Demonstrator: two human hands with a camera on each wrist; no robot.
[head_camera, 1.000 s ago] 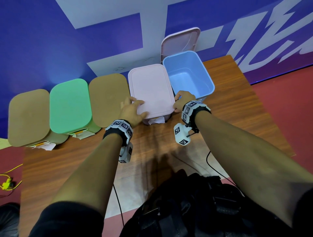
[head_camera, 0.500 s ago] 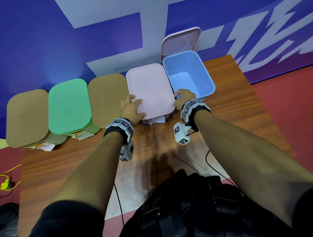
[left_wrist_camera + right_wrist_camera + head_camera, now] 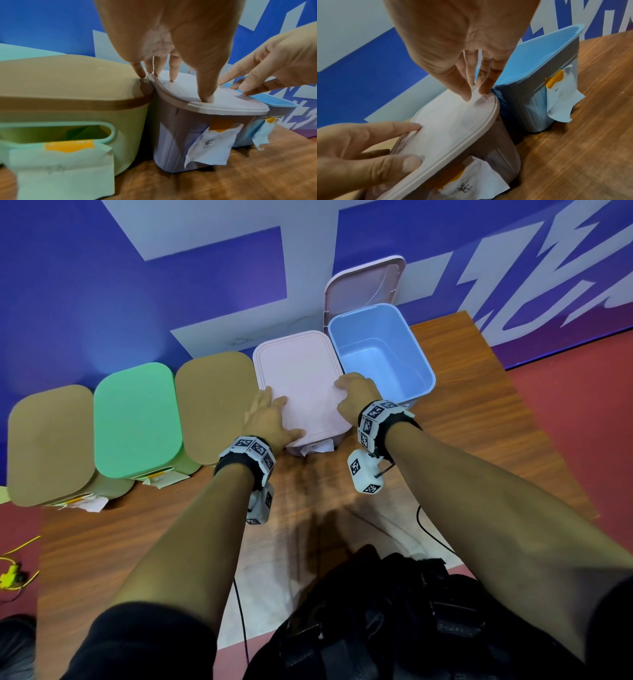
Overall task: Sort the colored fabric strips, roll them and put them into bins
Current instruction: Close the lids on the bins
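Head view — fingers (image 3: 274, 405) atop pink lid (image 3: 301, 378)

Five bins (image 3: 301, 385) side by side on table (image 3: 479, 440)

Place: looked like a staged recording room or lab.
Wall (image 3: 102, 285): carried big blue-and-white graphics.
Bench (image 3: 479, 440): wood-grain, held paper-labelled bins (image 3: 137, 419).
Floor (image 3: 582, 405): was red.

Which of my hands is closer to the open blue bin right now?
Right. The right hand rests on the pink lid's right edge, directly beside the blue bin. The left hand rests on that lid's left side, next to the tan-lidded bin, farther away.
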